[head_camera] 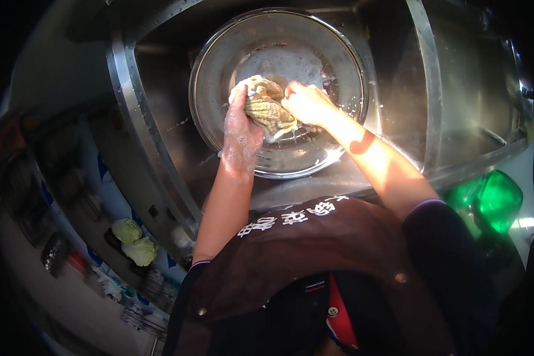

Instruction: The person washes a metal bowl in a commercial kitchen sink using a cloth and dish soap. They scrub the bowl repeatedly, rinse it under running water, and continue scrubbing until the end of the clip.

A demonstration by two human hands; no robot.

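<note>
A wet, yellowish-green and cream cloth [270,115], bunched up and soapy, is held over a round stainless-steel basin [342,66]. Its folds hide much of its shape. My left hand [242,127] grips the left side of the cloth, thumb on top, with suds over the back of the hand and wrist. At the cloth's right edge, my right hand [306,104] has its fingers curled in on it, in bright sunlight. What lies inside the right fist is hidden. Drops show below the cloth, and foam specks dot the basin's right wall.
The basin stands in a metal sink [396,89], with a second sink compartment [471,93] to the right. A translucent green container [500,200] is at the lower right. Left of the sink, cabbages [139,250] and blurred goods sit on a shelf [129,167].
</note>
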